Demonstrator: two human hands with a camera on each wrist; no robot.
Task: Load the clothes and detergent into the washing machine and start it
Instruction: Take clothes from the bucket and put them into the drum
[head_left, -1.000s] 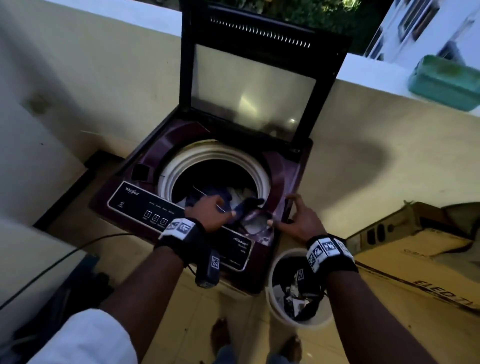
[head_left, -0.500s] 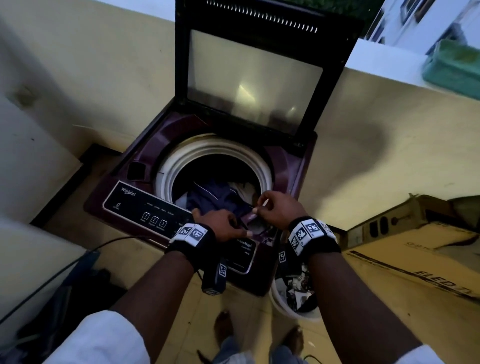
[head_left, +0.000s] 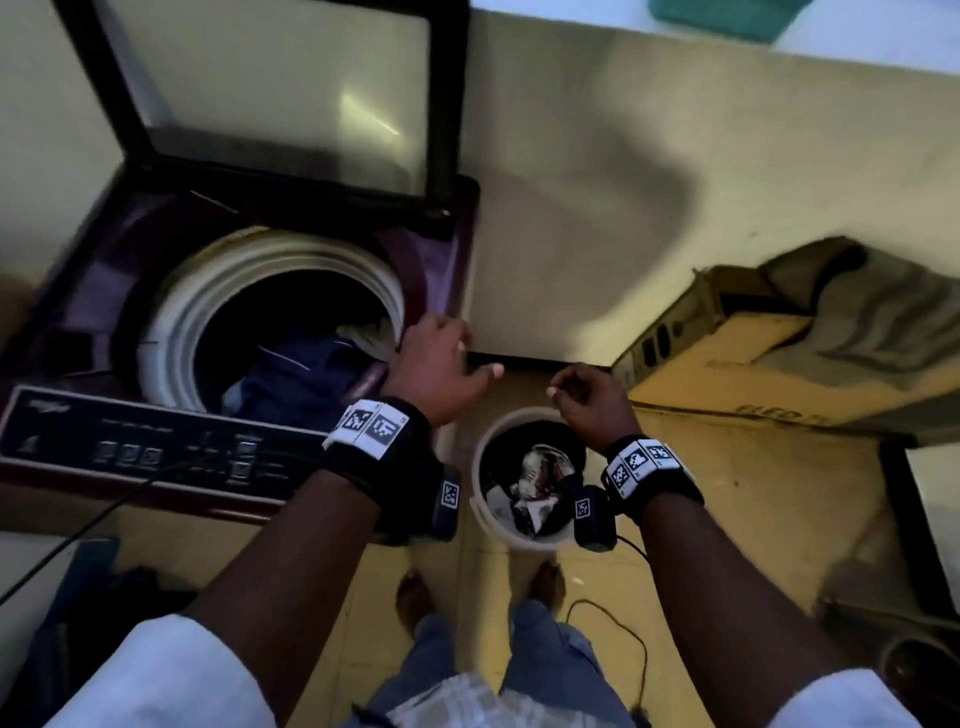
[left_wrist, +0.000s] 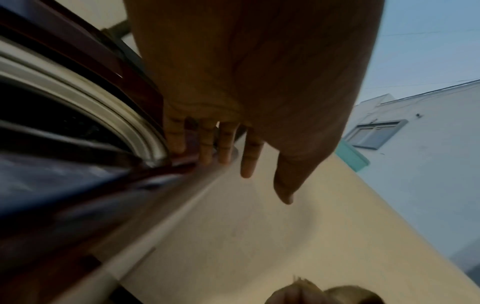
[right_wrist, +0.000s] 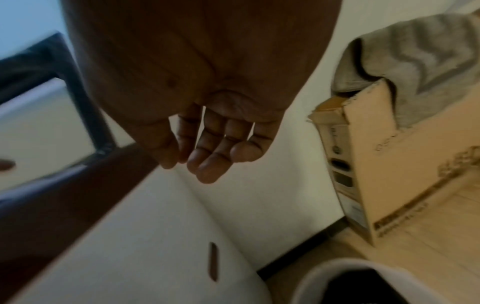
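Your right hand (head_left: 589, 400) is hanging over the white bucket (head_left: 485, 506), fingers loosely curled, holding nothing. Your left hand (head_left: 434, 371) is spreading wide and empty, its fingers (left_wrist: 205, 142) resting flat on the right rim of the washing machine (head_left: 78, 270).

Near: the bucket is standing on the floor tiles just beside the machine's front right corner, with more clothes (head_left: 535, 480) bunched inside it. Past that, the control panel (head_left: 145, 447) is running along the machine's front edge. Inside the drum (head_left: 270, 270), dark blue clothes (head_left: 306, 374) are lying with something white beside them. Farthest, the lid (head_left: 270, 98) is standing open against the wall.

Step in hand, by my reading: loading clothes, partway through. Next move is calling for your right hand to drop into the bucket, gather a bunch and carry it over the rim. Detergent: not locatable in any view.
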